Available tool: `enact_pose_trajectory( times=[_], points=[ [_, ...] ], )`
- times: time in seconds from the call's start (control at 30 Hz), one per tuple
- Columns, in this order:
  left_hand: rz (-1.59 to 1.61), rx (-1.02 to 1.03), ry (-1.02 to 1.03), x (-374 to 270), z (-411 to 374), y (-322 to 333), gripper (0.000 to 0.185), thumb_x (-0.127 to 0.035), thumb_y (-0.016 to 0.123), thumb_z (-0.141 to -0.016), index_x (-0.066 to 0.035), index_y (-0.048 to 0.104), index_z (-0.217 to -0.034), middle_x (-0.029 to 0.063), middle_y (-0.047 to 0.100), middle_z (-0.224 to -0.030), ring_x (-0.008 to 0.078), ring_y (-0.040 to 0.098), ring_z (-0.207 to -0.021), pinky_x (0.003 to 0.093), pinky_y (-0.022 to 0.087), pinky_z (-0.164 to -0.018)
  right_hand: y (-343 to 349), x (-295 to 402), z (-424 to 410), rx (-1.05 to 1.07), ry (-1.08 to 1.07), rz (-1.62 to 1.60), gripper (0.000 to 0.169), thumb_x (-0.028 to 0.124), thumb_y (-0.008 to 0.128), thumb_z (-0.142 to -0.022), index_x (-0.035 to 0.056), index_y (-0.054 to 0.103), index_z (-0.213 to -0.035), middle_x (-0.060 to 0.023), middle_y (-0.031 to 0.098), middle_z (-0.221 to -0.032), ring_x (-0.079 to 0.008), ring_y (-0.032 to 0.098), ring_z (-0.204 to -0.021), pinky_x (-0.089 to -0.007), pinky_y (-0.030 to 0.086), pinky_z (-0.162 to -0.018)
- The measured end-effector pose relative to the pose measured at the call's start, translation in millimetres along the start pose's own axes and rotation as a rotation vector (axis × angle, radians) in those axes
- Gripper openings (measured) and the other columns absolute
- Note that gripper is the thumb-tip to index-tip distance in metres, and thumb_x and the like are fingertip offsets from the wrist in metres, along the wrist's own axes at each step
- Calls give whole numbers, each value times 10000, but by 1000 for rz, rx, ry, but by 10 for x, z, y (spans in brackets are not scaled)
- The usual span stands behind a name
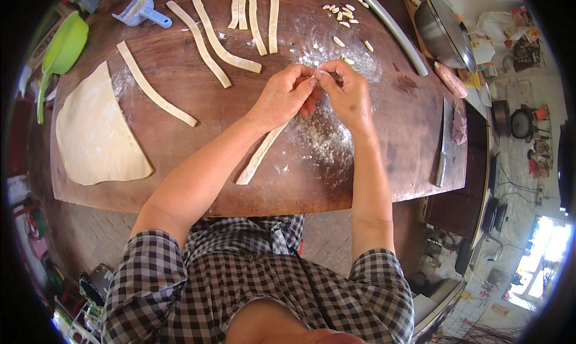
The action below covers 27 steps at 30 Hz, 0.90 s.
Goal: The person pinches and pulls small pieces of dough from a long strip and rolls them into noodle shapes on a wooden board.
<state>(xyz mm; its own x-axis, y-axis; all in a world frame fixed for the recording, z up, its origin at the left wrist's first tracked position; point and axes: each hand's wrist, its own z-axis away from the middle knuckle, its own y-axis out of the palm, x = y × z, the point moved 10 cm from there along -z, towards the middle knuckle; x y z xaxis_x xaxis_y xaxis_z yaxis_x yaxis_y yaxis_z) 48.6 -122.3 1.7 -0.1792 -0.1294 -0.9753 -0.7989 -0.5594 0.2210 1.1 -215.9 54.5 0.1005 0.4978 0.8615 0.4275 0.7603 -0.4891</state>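
My left hand grips a strip of dough, whose lower end trails down onto the wooden board. At the strip's upper end, the thumb and fingers of my right hand pinch close against the left fingertips. What sits between the fingertips is mostly hidden. Loose flour is scattered under and around both hands. Just beyond them lie several small dough pieces, one of them right by my right fingers.
Several cut dough strips and a large dough sheet lie on the left. A blue scoop and green strainer are farther out. On the right are a metal rod, a cleaver and a metal bowl.
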Motion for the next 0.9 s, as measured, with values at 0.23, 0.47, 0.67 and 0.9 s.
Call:
enact_pose_trajectory(
  times=[0.23, 0.47, 0.67, 0.9],
  points=[
    [47, 13, -6, -3, 0, 20, 207, -198, 496, -991, -9, 578, -971, 33, 604, -738, 81, 543, -569, 229, 449, -488, -84, 244, 75, -177, -218, 386, 78, 96, 612, -888, 23, 615, -918, -157, 649, -853, -294, 657, -736, -350, 514, -655],
    [469, 5, -19, 88, -75, -116, 193, -223, 498, -994, -36, 546, -1000, 44, 581, -738, 96, 517, -530, 240, 420, -459, -75, -241, -7, 40, -9, 309, 155, 139, 687, -808, 35, 618, -899, -135, 608, -808, -327, 609, -749, -404, 490, -643],
    [479, -6, -50, 82, -60, -81, 217, -237, 487, -999, -29, 541, -1030, 37, 563, -734, 93, 502, -532, 237, 409, -458, -96, -109, 5, -22, -184, 560, 267, 216, 757, -763, 31, 600, -874, -136, 600, -907, -329, 577, -911, -421, 451, -792],
    [445, -48, -7, 96, -51, -127, 256, -238, 436, -1019, -2, 535, -1029, 37, 548, -713, 80, 473, -512, 231, 400, -450, -176, -202, -74, -105, -104, 578, 315, 228, 777, -740, 25, 567, -860, -156, 571, -931, -357, 561, -875, -420, 450, -758]
  ],
)
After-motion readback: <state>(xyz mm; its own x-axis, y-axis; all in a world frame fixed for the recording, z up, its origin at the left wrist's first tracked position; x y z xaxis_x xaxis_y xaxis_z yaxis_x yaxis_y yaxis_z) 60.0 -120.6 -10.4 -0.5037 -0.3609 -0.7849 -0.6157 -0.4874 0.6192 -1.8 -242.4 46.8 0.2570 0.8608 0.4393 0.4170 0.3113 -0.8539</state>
